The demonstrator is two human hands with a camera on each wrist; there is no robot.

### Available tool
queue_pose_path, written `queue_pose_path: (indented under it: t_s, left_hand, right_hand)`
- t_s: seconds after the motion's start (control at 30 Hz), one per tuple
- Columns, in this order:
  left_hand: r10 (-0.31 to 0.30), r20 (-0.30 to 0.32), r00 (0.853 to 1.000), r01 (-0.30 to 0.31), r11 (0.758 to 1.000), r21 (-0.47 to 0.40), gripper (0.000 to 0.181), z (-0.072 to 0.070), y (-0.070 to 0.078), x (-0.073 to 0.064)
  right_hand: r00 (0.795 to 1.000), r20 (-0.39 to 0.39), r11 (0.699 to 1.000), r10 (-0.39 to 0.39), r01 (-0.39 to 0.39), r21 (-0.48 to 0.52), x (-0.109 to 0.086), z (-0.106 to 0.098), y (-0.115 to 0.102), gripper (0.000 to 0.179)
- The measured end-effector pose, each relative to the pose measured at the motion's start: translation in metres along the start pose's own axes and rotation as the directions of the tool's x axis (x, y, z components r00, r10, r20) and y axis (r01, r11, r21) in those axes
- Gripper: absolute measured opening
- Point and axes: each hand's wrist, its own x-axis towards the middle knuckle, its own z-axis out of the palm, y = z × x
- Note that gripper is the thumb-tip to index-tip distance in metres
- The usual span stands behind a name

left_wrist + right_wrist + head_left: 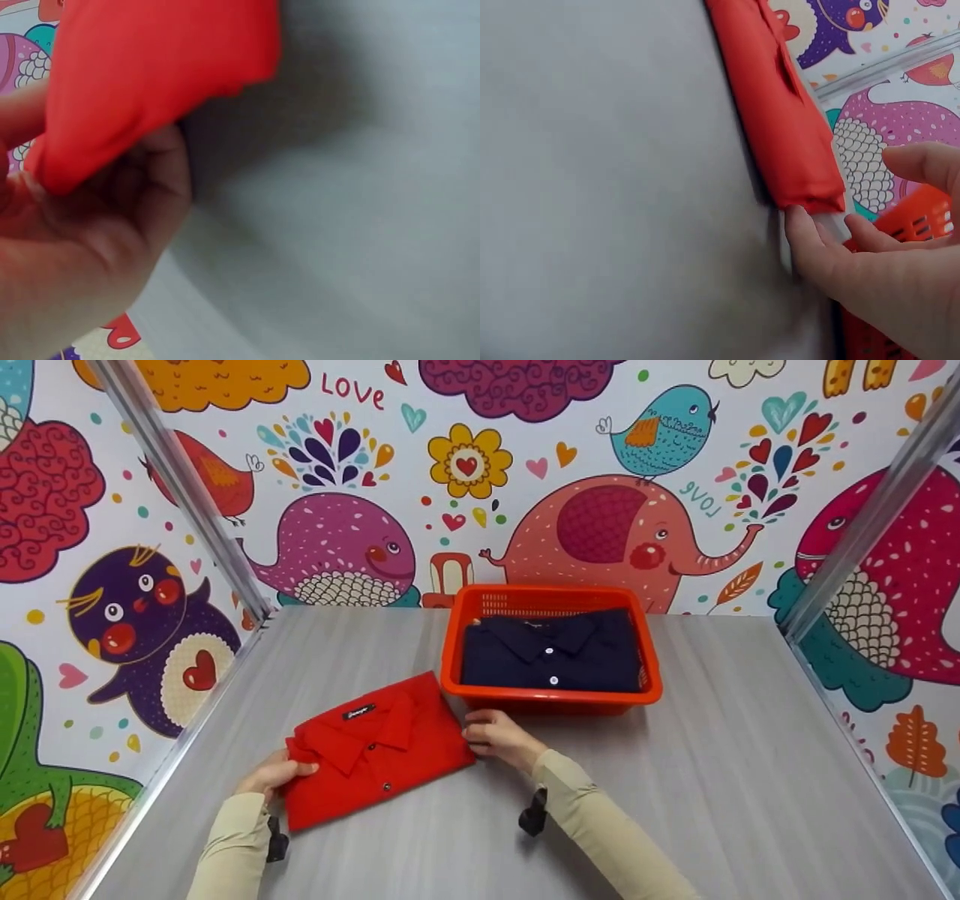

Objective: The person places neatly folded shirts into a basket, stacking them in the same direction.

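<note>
A folded red collared shirt (367, 761) lies at an angle on the table, with a black label at its neck and dark buttons. My left hand (274, 774) grips its left edge, thumb on top. In the left wrist view, that hand (97, 210) has its fingers curled beneath the red cloth. At the shirt's right end is my right hand (504, 739), fingers apart. The right wrist view shows a fingertip of this hand (885, 262) touching the end of the red roll-like fold (780, 127), not wrapped round it.
Behind my right hand stands an orange-red plastic basket (551, 697) near the back wall. Inside it lies a folded navy shirt (517, 664) with white buttons. Printed walls and metal posts (847, 532) bound the grey table (720, 750).
</note>
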Motion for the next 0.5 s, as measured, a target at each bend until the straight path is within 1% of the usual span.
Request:
queue_pose_path:
  t_s: [0.1, 0.17, 0.2, 0.23, 0.33, 0.4, 0.47, 0.5]
  left_hand:
    - [-0.010, -0.007, 1.000, 0.010, 1.000, -0.003, 0.060, 0.002, 0.001, -0.002]
    - [0.017, -0.006, 1.000, -0.017, 1.000, 0.002, 0.053, 0.002, 0.001, -0.001]
    - [0.046, -0.003, 0.999, -0.046, 0.999, 0.019, 0.047, 0.002, 0.001, -0.001]
    - [0.078, 0.003, 0.997, -0.078, 0.996, 0.039, 0.042, 0.002, 0.001, 0.000]
    - [0.119, 0.016, 0.993, -0.120, 0.991, 0.058, 0.036, 0.002, 0.001, 0.000]
    - [0.117, 0.023, 0.993, -0.118, 0.990, 0.080, 0.037, 0.003, 0.002, 0.000]
    - [0.111, 0.036, 0.993, -0.115, 0.988, 0.104, 0.037, 0.004, 0.003, 0.000]
    - [0.108, 0.042, 0.993, -0.112, 0.987, 0.115, 0.034, 0.004, 0.004, -0.001]
  right_hand:
    - [1.000, -0.012, 0.999, 0.007, -0.007, 0.040, 0.002, 0.009, 0.000, 0.050]
    - [1.000, -0.025, 0.999, 0.012, -0.011, 0.044, 0.002, 0.014, 0.000, 0.052]
    - [0.999, -0.035, 0.999, 0.021, -0.020, 0.037, 0.002, 0.016, 0.000, 0.054]
    - [0.998, -0.045, 0.999, 0.034, -0.033, 0.027, 0.002, 0.018, 0.000, 0.055]
    - [0.994, -0.076, 0.995, 0.082, -0.085, -0.043, 0.002, 0.023, 0.001, 0.050]
    - [0.989, -0.091, 0.989, 0.116, -0.123, -0.079, 0.002, 0.026, 0.001, 0.046]
    - [0.987, -0.088, 0.985, 0.135, -0.144, -0.100, 0.001, 0.029, 0.002, 0.043]
    - [0.987, -0.086, 0.983, 0.139, -0.148, -0.107, 0.001, 0.030, 0.002, 0.045]
